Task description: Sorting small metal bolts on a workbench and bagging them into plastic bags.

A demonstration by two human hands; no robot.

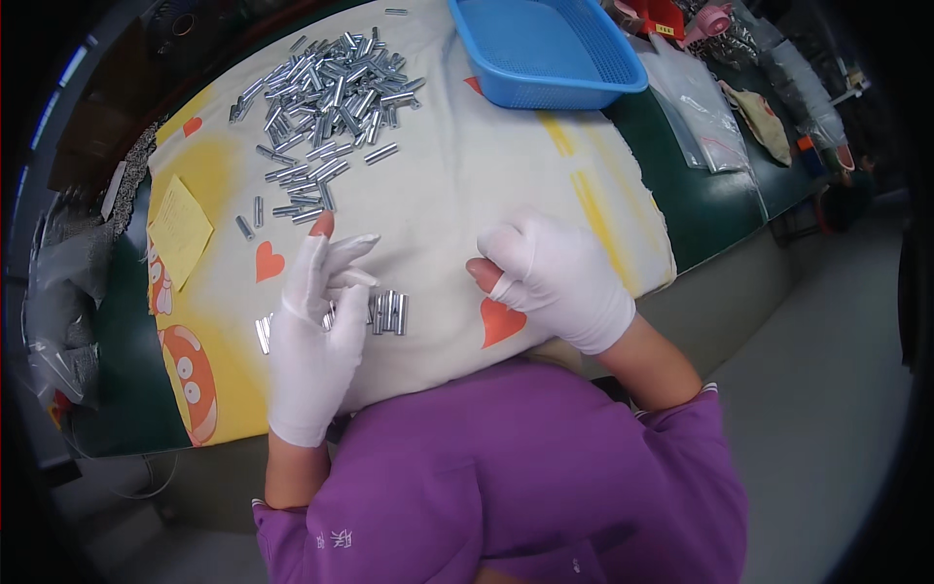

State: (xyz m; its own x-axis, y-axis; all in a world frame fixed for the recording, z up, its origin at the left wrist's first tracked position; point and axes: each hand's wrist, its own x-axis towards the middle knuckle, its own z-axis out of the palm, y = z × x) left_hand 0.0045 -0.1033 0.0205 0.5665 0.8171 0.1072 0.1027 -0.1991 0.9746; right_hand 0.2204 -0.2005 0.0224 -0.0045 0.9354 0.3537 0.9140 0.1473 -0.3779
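Observation:
A heap of short shiny metal pins (336, 97) lies on the cloth, with looser ones trailing toward me. My left hand (326, 302), in a white glove with a bare fingertip, is open, its fingers stretched apart. That fingertip reaches the near edge of the loose pins; whether it touches one I cannot tell. Partly hidden under this hand is a row of pins (391, 313) laid side by side near the cloth's front edge. To the right, my gloved right hand (555, 273) is closed above the cloth, its bare thumb showing. Whatever its fingers may hold is hidden.
A blue plastic basket (564, 94) stands at the far right of the pale cloth (438, 214). A yellow paper note (180, 234) lies at the left. Clear plastic bags (696, 107) and a red bin (662, 15) sit on the dark green table (696, 219) beyond.

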